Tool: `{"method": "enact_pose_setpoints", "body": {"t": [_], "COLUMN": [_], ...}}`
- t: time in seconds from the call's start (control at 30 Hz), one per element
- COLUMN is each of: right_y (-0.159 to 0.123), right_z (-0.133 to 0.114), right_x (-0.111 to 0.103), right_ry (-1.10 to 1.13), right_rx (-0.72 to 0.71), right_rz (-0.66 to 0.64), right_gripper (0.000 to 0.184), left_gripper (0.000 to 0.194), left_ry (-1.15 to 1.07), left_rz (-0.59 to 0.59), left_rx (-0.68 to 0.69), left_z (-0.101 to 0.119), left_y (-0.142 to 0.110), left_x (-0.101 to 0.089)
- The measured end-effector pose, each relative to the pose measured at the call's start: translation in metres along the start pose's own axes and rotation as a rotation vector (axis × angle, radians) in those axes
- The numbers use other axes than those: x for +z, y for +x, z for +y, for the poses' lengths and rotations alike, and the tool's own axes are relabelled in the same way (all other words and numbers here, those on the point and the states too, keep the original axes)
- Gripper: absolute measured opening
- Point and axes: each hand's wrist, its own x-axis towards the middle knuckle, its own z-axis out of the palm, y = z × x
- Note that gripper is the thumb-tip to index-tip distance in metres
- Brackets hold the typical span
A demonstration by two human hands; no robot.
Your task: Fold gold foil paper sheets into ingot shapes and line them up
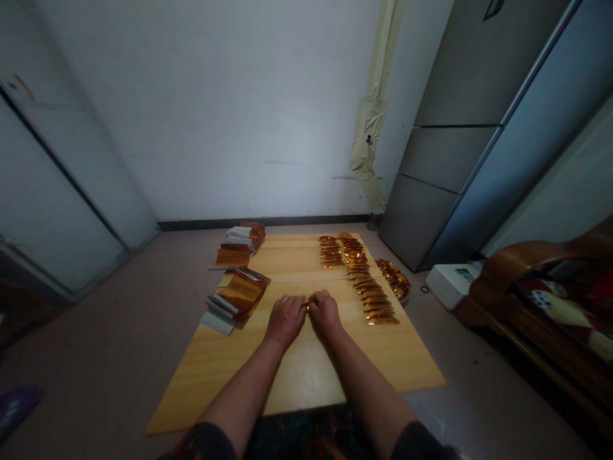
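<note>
Both hands meet over the middle of the wooden table (pixel 306 383). My left hand (pixel 287 317) and my right hand (pixel 325 311) are closed on a small piece of gold foil paper (pixel 307 305), mostly hidden by the fingers. Left of my hands lies a stack of gold foil sheets (pixel 242 291) with pale backs, some curled over. Behind it is another pile of foil sheets (pixel 233 255). On the right, folded gold foil pieces (pixel 368 287) stand in a long overlapping row, with a shorter row (pixel 330 251) beside its far end.
Beyond the table's right edge, a round container (pixel 396 281) on the floor holds many gold pieces. A white box (pixel 450 284) and a wooden seat (pixel 522 306) stand farther right. A grey refrigerator (pixel 445 153) is at the back right, against the white wall (pixel 249 115).
</note>
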Motion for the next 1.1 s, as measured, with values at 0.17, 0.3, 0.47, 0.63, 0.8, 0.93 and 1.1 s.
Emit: {"method": "enact_pose_setpoints", "body": {"t": [0.17, 0.3, 0.47, 0.63, 0.8, 0.93, 1.1], "right_y": [-0.006, -0.010, -0.011, -0.011, -0.012, -0.012, -0.011], "right_z": [0.001, 0.002, 0.002, 0.001, 0.001, 0.002, 0.004], "right_x": [0.003, 0.005, 0.006, 0.005, 0.004, 0.003, 0.003], "right_ry": [0.055, 0.064, 0.053, 0.021, 0.018, 0.039, 0.077], "right_rx": [-0.078, -0.098, -0.124, -0.122, -0.136, -0.157, -0.151], "right_rz": [-0.001, -0.004, -0.016, -0.011, -0.005, 0.022, 0.044], "right_gripper": [0.016, 0.016, 0.017, 0.019, 0.020, 0.020, 0.017], "left_gripper": [0.030, 0.032, 0.031, 0.034, 0.037, 0.034, 0.029], "left_ry": [-0.017, -0.021, -0.023, -0.069, -0.148, -0.298, -0.462], "left_rz": [0.019, 0.012, -0.002, 0.012, 0.066, 0.121, 0.169], "left_rx": [-0.029, -0.011, -0.009, -0.012, -0.033, -0.069, -0.149], "left_z": [-0.002, -0.003, -0.003, -0.006, -0.009, -0.012, -0.017], "left_y": [-0.001, -0.002, -0.002, -0.002, -0.004, -0.004, 0.000], "left_x": [0.001, 0.001, 0.002, 0.004, 0.006, 0.011, 0.015]}}
